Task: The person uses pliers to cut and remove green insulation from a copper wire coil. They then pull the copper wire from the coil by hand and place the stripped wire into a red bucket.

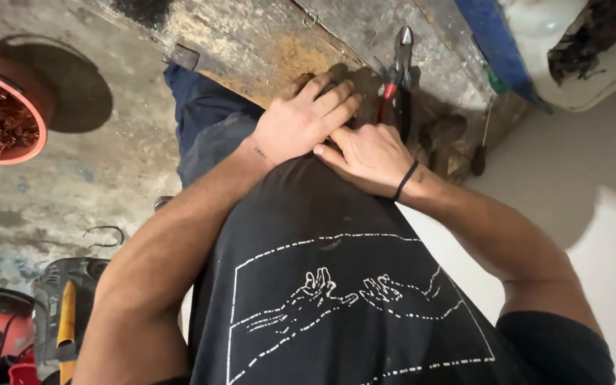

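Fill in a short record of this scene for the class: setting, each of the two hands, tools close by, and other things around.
Setting: worn, rust-stained wooden bench above a concrete floor
Left hand: pressed flat on the bench edge, fingers spread
Right hand: against the left hand, black band on the wrist; whether it holds anything is hidden
Tools close by: red-handled pliers; screwdriver
Other things: red tub of dark scrap; yellow-and-grey power tool

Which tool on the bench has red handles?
The pliers, lying just beyond the right hand. The screwdriver farther right has a dark handle.
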